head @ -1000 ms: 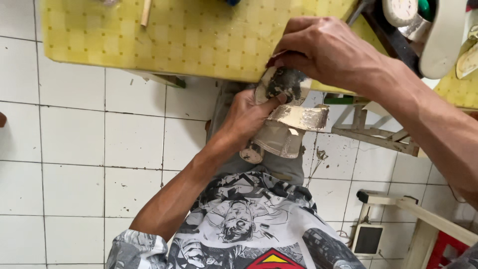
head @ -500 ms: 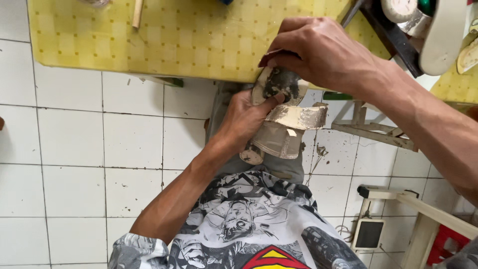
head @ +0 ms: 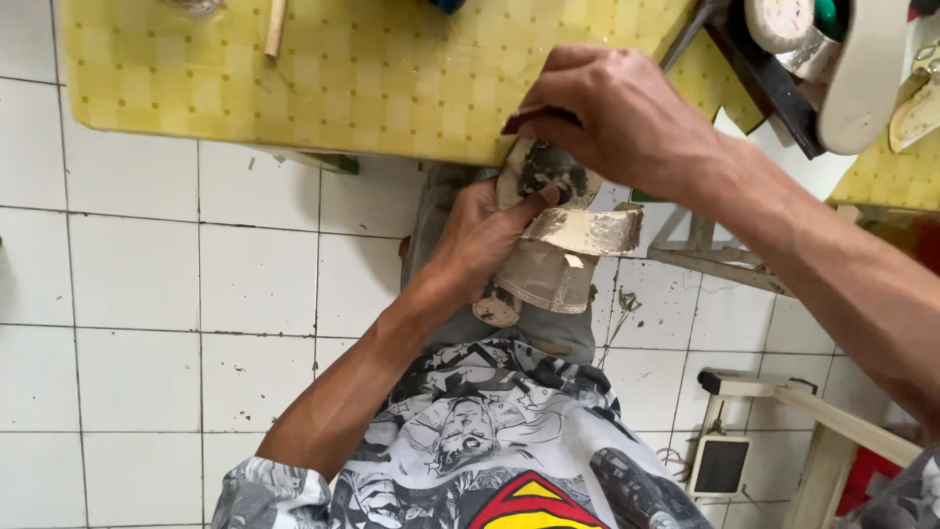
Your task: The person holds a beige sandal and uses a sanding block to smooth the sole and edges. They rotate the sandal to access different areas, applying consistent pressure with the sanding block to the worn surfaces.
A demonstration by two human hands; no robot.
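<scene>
My left hand (head: 480, 240) grips a worn beige sandal (head: 553, 269) with metallic gold straps, held over my lap just below the edge of a yellow checked table (head: 372, 73). The sandal's dark, dirty toe end (head: 548, 171) points up toward the table. My right hand (head: 617, 118) curls over that toe end, fingers closed on a small dark tool whose tip shows at the knuckles; most of it is hidden by the hand.
A wooden stick (head: 276, 24) lies on the table at the top. At the upper right lie a white shoe sole (head: 867, 73) and a round tin (head: 778, 20). A wooden frame (head: 813, 411) stands at the lower right on the white tiled floor (head: 127, 274).
Both hands stay on the sandal in nearly the same place. My right hand has shifted slightly over the toe end.
</scene>
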